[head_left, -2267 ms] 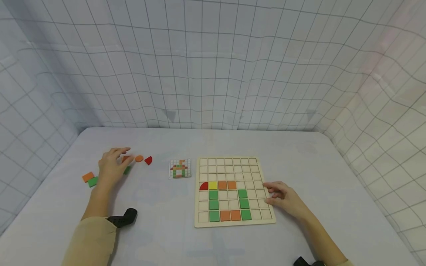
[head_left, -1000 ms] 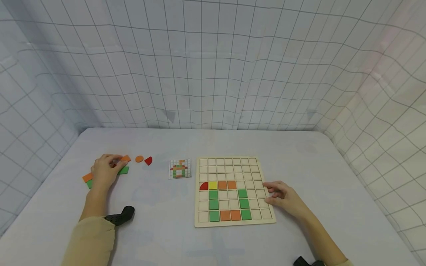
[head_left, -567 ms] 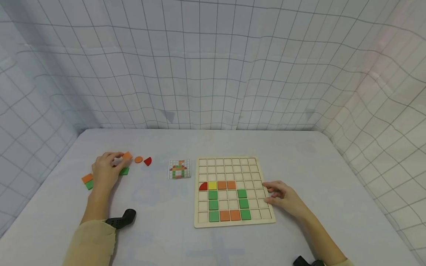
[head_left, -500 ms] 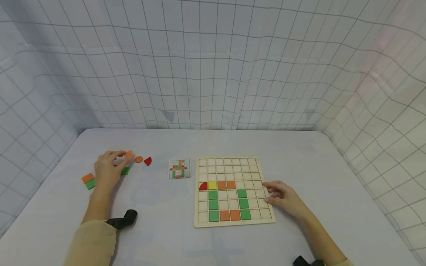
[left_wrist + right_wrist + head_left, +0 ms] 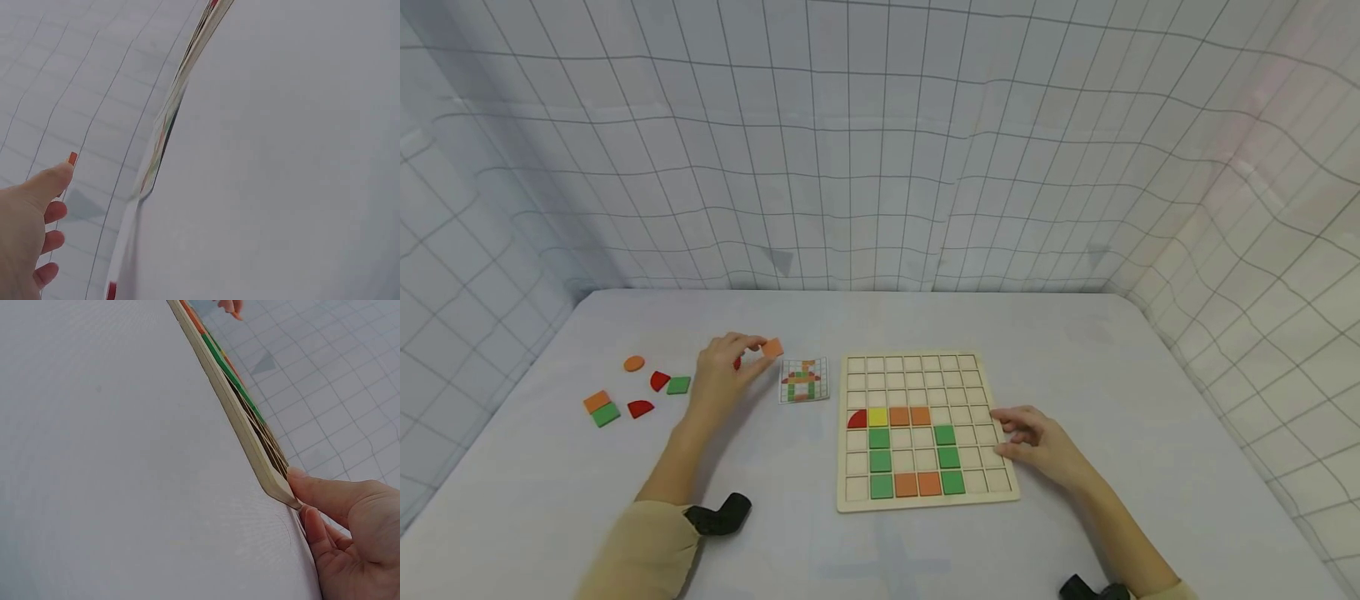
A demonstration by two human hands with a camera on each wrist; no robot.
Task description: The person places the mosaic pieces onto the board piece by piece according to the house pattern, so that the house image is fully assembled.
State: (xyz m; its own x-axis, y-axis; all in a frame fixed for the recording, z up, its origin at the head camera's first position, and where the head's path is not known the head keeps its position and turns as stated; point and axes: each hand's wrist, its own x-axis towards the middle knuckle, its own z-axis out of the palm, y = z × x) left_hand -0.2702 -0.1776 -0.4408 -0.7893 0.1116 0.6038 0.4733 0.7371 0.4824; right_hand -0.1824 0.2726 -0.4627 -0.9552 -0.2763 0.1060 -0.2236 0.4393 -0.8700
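In the head view my left hand point(image 5: 718, 375) pinches an orange square tile point(image 5: 772, 347) between thumb and fingertips, in the air just left of the pattern card point(image 5: 804, 381). A red tile point(image 5: 737, 363) shows partly behind its fingers. The left wrist view catches the orange tile's edge point(image 5: 73, 159) at the thumb. My right hand point(image 5: 1041, 446) touches the right edge of the wooden grid board point(image 5: 925, 505), fingers spread along it. Green, orange, yellow and red tiles fill part of the board. In the right wrist view the thumb rests on the board's rim point(image 5: 275, 484).
Left of my left hand lie an orange round tile point(image 5: 634, 363), two red quarter-round tiles, one of them the red tile point(image 5: 641, 408) nearer me, a green tile point(image 5: 678, 385), and an orange tile point(image 5: 597, 402) beside another green tile point(image 5: 606, 415). Grid-patterned cloth walls point(image 5: 880, 167) surround the white table.
My left hand has picked up the orange square tile from the loose tiles and carried it right, to beside the card. Tiles it covered now show. My right hand stays at the board's edge.
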